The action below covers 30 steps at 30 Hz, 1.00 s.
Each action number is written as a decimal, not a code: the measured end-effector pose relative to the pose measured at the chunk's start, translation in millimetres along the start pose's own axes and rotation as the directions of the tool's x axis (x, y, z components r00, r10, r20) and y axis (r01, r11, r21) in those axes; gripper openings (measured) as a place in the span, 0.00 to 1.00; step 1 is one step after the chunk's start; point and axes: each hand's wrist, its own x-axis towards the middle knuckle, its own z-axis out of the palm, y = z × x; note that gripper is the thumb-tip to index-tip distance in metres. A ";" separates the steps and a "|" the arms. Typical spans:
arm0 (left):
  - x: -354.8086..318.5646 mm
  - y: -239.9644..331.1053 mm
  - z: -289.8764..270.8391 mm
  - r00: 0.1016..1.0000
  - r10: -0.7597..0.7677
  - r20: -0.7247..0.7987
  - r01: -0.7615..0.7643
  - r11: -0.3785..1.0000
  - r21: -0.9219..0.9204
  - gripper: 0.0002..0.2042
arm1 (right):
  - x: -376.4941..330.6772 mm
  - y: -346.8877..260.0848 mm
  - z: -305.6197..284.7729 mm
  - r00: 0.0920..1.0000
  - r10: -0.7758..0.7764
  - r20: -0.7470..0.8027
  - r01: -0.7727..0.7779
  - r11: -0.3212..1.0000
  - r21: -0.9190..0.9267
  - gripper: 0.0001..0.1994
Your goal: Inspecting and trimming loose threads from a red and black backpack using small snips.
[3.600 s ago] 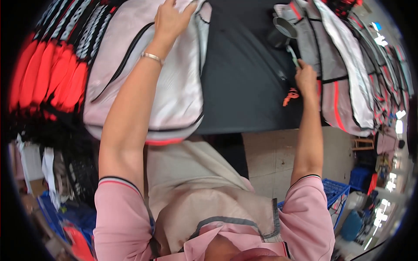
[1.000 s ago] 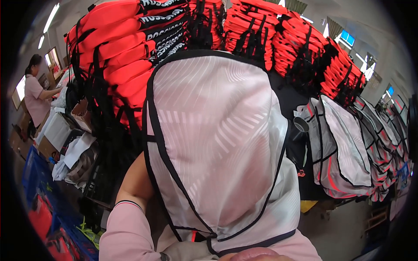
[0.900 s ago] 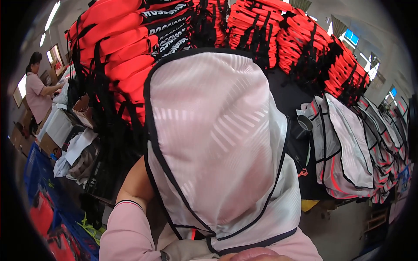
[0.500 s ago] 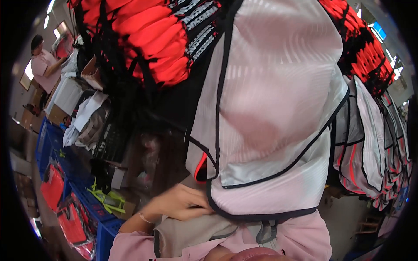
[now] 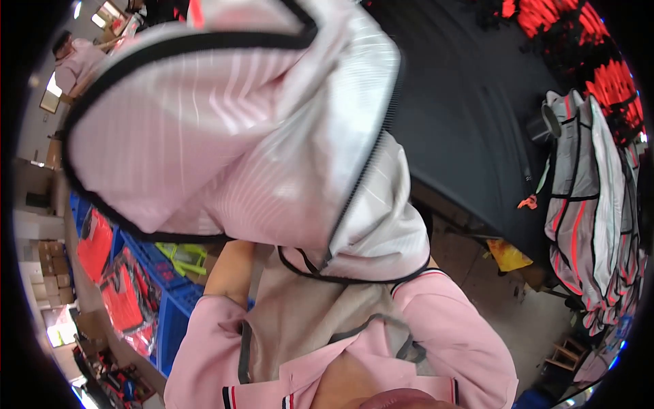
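Observation:
A large silvery fabric piece [image 5: 204,143] with black bound edges spreads in front of me, raised and partly blurred. A dark zipper [image 5: 364,174] runs down its right part. My left forearm comes up from below and passes behind the cloth's lower edge, so that hand is hidden. On the other side, my right arm also goes in behind the cloth, and its hand cannot be seen either. Whether the fingers grip the cloth does not show. A grey-beige apron [image 5: 300,320] covers my front, just under the cloth.
A black-covered table [image 5: 470,129] reaches away to the right. Several similar silvery pieces [image 5: 579,198] hang at its right end, beside red bundles [image 5: 616,92]. Blue crates [image 5: 174,327] stand at left with red packaged items [image 5: 122,293]. Another person [image 5: 75,65] stands far left.
The silvery piece has moved left and turned, uncovering the black table. My left hand, visible before at its lower edge, has gone behind it. The red bundles behind it have mostly left view.

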 end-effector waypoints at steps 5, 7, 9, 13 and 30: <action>-45.0 -42.4 59.8 0.943 -0.333 0.028 0.332 0.925 -0.185 0.24 | -62.1 -3.1 55.4 0.991 0.124 0.038 -0.127 0.988 0.092 0.23; -118.4 -55.7 70.4 0.889 -0.455 0.054 0.453 0.854 -0.256 0.24 | -88.1 -9.0 70.2 0.983 0.176 0.060 -0.182 0.976 0.120 0.23; -157.5 -65.8 85.2 0.825 -0.562 0.050 0.546 0.774 -0.320 0.25 | -98.6 -15.7 84.0 0.977 0.189 0.096 -0.202 0.969 0.146 0.23; -115.5 67.6 -15.0 0.685 -0.609 0.399 0.650 0.759 0.043 0.22 | -107.2 -16.0 97.5 0.971 0.223 0.087 -0.233 0.962 0.143 0.23; 25.1 5.8 -83.5 0.622 0.188 -0.760 0.373 0.783 0.498 0.19 | -66.6 -111.4 124.3 0.846 0.324 0.423 -0.092 0.871 -0.482 0.11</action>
